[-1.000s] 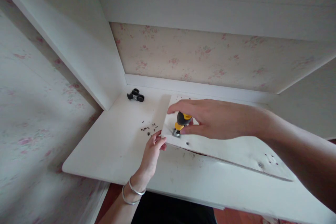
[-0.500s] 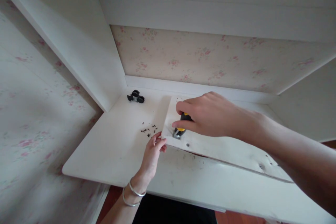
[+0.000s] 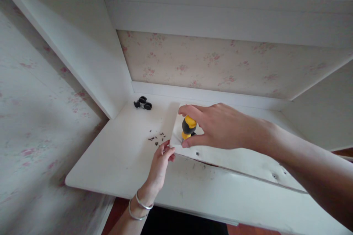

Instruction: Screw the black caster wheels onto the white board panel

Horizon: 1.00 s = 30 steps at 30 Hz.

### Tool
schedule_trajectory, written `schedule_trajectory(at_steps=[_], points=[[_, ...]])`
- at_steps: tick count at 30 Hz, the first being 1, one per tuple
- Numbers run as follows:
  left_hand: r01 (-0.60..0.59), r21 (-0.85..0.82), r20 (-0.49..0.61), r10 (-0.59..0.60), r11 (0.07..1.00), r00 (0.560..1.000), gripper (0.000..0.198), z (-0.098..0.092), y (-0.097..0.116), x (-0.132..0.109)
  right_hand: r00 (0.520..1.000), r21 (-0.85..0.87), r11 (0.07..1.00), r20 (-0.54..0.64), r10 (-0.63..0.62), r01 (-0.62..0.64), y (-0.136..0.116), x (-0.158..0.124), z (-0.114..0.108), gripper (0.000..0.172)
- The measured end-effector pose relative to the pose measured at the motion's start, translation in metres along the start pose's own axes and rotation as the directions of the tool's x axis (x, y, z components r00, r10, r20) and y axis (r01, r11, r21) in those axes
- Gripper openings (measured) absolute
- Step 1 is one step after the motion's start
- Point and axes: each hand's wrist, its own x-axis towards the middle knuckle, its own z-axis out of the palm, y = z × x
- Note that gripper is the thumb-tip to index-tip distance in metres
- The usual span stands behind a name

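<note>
My right hand [image 3: 217,125] is curled around a stubby yellow-and-black screwdriver [image 3: 189,125], thumb low on one side and fingers on the other. The screwdriver stands nearly upright over the near left corner of a white board [image 3: 228,159]. Its tip is hidden, and a small dark part shows beside it, too covered to name. My left hand [image 3: 161,161] pinches that same corner of the board between thumb and fingers. Just left of the corner, several small dark screws [image 3: 156,138] lie scattered.
Three black caster wheels [image 3: 142,103] sit together at the back left of the white desk [image 3: 124,154]. An upright side panel [image 3: 91,55] rises at the left. A shelf [image 3: 220,18] overhangs the back, in front of floral wallpaper.
My right hand has shifted its fingers around the screwdriver, whose handle now stands more upright with its top showing. My left hand keeps its place on the board corner.
</note>
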Motion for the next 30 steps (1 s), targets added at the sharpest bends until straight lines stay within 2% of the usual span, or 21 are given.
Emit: schedule_trajectory(at_steps=[3, 6, 10, 14, 19, 23, 27, 30], points=[[0.008, -0.005, -0.015, -0.008, 1.000, 1.000, 0.043, 0.000, 0.000, 0.000, 0.993, 0.136, 0.984, 0.013, -0.116, 0.113, 0.000, -0.004, -0.001, 0.032], [0.008, -0.002, -0.015, -0.008, 1.000, 1.000, 0.043, 0.000, 0.000, 0.000, 0.993, 0.059, 0.992, 0.029, -0.115, 0.113, -0.002, -0.004, -0.003, 0.015], [0.004, 0.002, -0.004, -0.004, 1.000, 1.000, 0.040, 0.001, 0.000, 0.000, 0.999, -0.199, 0.980, -0.040, -0.014, 0.006, -0.007, 0.001, -0.001, 0.029], [-0.005, 0.004, -0.006, 0.005, 1.000, 1.000, 0.038, 0.000, 0.000, -0.001, 0.997, -0.280, 0.958, -0.076, 0.033, -0.053, -0.011, 0.004, 0.004, 0.038], [-0.002, 0.004, -0.011, 0.002, 1.000, 1.000, 0.039, 0.000, -0.002, -0.001, 0.997, -0.213, 0.975, -0.068, 0.047, -0.060, -0.014, 0.000, 0.004, 0.033], [-0.007, 0.011, -0.012, 0.007, 1.000, 1.000, 0.041, 0.000, -0.002, 0.000, 0.996, -0.125, 0.990, -0.059, 0.065, -0.072, -0.016, -0.009, -0.005, 0.026], [-0.018, 0.034, -0.015, 0.018, 0.999, 1.000, 0.043, 0.000, -0.003, 0.000, 0.993, -0.071, 0.996, -0.111, 0.041, -0.049, -0.022, -0.019, -0.020, 0.023], [-0.026, 0.045, -0.002, 0.027, 0.999, 1.000, 0.043, -0.002, -0.006, 0.002, 0.975, -0.011, 0.997, -0.212, 0.067, -0.071, -0.024, -0.030, -0.024, 0.025]])
